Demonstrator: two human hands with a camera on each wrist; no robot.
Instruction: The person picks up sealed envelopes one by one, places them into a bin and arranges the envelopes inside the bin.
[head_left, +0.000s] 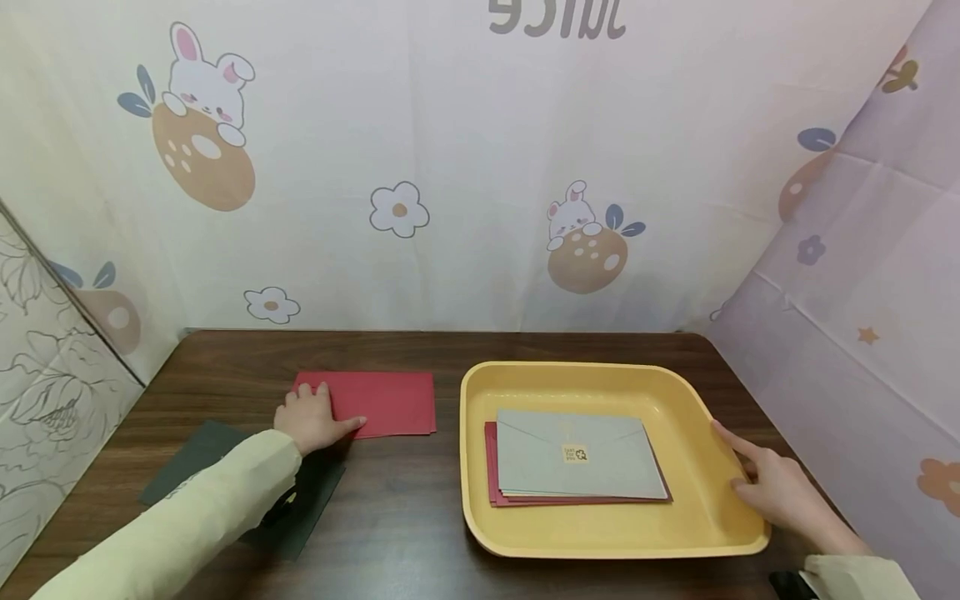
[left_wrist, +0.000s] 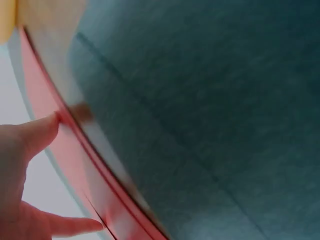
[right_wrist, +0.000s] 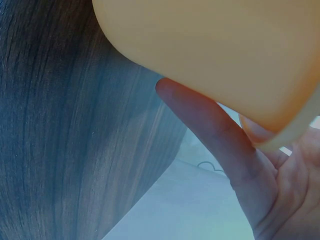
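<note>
My left hand (head_left: 309,419) touches a small stack of red envelopes (head_left: 393,404) at its left end. Its fingers are spread and the thumb lies along the near edge; the left wrist view shows thumb and finger tips at the stack's edges (left_wrist: 75,130). Below that forearm lie dark green envelopes (head_left: 318,500), partly hidden by the sleeve. On the right, my right hand (head_left: 783,492) grips the rim of a yellow tray (head_left: 705,517), one finger against the outer wall (right_wrist: 210,125). In the tray, a grey envelope (head_left: 532,458) with a sticker tops a stack with red envelopes beneath.
The dark wooden table (head_left: 405,508) ends at a patterned curtain (head_left: 465,275) along the back. More patterned cloth (head_left: 862,333) stands close along the right side, beside the right hand. A floral panel (head_left: 52,400) borders the left side.
</note>
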